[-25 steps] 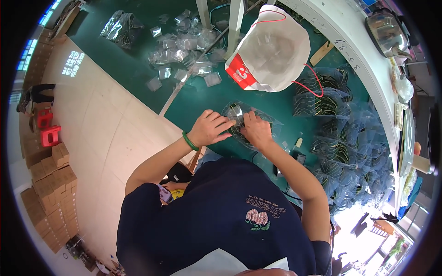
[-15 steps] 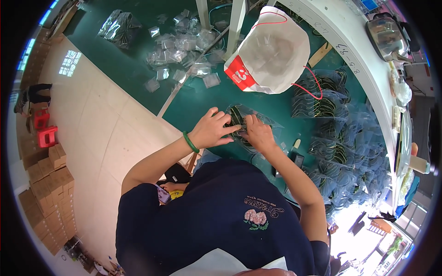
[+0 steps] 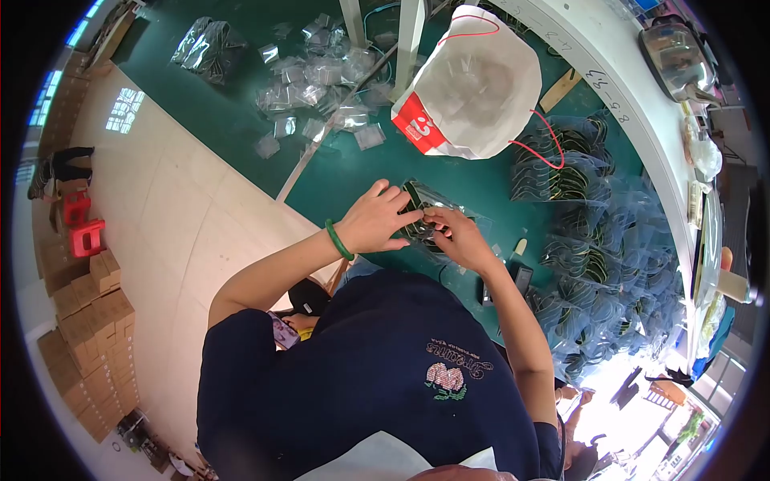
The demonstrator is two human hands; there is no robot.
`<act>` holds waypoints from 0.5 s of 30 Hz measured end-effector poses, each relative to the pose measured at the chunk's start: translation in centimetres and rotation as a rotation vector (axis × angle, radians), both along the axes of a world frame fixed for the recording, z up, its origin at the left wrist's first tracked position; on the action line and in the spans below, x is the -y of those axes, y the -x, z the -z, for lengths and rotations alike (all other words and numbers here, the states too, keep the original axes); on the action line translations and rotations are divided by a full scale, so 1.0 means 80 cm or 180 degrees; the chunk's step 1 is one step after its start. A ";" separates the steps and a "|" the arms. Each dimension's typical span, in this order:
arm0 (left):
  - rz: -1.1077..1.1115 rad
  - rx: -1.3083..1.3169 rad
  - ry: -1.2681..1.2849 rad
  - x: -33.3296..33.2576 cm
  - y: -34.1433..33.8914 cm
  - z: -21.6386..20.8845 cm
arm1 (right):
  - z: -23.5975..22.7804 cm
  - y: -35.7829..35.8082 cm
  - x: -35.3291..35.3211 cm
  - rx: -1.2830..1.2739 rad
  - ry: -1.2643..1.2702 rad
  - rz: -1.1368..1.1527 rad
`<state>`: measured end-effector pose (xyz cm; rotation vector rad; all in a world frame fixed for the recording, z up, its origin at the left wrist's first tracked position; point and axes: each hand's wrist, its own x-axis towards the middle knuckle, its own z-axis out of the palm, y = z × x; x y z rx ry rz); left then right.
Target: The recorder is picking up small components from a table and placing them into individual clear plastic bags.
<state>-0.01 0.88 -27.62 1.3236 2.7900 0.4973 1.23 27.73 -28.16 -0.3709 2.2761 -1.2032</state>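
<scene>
A clear plastic bag (image 3: 439,200) with dark, yellow-edged strips in it lies on the green tabletop in front of me. At its left side, my left hand (image 3: 375,220) holds it, the index finger reaching over it and the thumb apart, below. My right hand (image 3: 463,240) pinches the bag near its middle, thumb and fingertips close together. Exactly what the fingertips grip is partly hidden. A green bangle (image 3: 338,240) circles my left wrist.
Ahead stands a white paper bag (image 3: 489,88) with red handles. Small clear packets (image 3: 325,72) lie scattered at far left. Filled bluish bags (image 3: 593,256) are heaped at right, beside a white shelf edge (image 3: 597,76). A small black device (image 3: 520,279) sits near my right forearm.
My right hand has turned and drawn slightly back toward me, its fingers now pinching over the bag. My left hand stays nearly in place.
</scene>
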 end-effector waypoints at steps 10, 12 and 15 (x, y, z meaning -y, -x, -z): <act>-0.0206 0.0116 -0.0411 0.017 -0.011 0.022 | 0.014 0.020 -0.004 0.0082 -0.0334 -0.0850; -0.0180 0.0099 -0.0485 0.023 -0.016 0.029 | 0.005 0.027 -0.011 0.0317 -0.0235 -0.0855; -0.0150 -0.0040 -0.0580 0.027 -0.022 0.033 | -0.011 0.028 -0.007 0.0618 -0.0136 -0.0783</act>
